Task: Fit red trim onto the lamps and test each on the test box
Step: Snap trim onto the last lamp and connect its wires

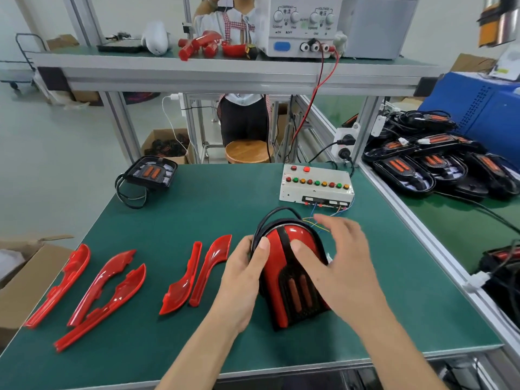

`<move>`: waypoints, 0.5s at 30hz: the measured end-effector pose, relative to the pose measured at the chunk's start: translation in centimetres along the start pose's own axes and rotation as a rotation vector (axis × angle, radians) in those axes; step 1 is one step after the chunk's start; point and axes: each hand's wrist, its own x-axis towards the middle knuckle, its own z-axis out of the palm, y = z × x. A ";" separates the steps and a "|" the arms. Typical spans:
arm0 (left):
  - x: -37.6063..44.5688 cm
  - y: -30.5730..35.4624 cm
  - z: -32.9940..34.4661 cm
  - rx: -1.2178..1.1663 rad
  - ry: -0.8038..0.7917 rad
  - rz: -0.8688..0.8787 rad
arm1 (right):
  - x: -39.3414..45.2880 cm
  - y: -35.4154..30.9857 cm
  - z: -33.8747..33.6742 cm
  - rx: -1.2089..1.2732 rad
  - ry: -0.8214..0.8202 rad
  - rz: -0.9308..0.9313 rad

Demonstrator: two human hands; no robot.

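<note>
A black lamp with red trim (284, 266) stands on the green mat (197, 209) in front of me. My left hand (244, 274) grips its left side, thumb on the red trim. My right hand (337, 257) lies over its right side with spread fingers, thumb pressing the red trim. Thin coloured wires run from the lamp to the white test box (316, 184), which has rows of red, green and yellow lights. Several loose red trim pieces (197, 274) lie on the mat to the left. Another black lamp (152, 173) sits at the far left of the mat.
A pile of black lamps (439, 161) covers the side bench on the right, by a blue crate (484, 108). A power supply (304, 23) and red parts (202, 46) sit on the upper shelf. A person stands behind the bench. A cardboard box (25, 277) is at left.
</note>
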 end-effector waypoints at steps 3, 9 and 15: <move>-0.2 0.3 0.5 0.059 -0.012 0.087 | 3.5 -1.2 0.5 0.149 -0.273 0.062; -0.4 0.6 -0.2 0.122 -0.085 0.123 | 5.2 -0.8 0.7 0.226 -0.381 0.081; 0.0 0.8 -0.1 0.049 -0.147 0.104 | 5.4 -0.8 0.7 0.457 -0.403 0.241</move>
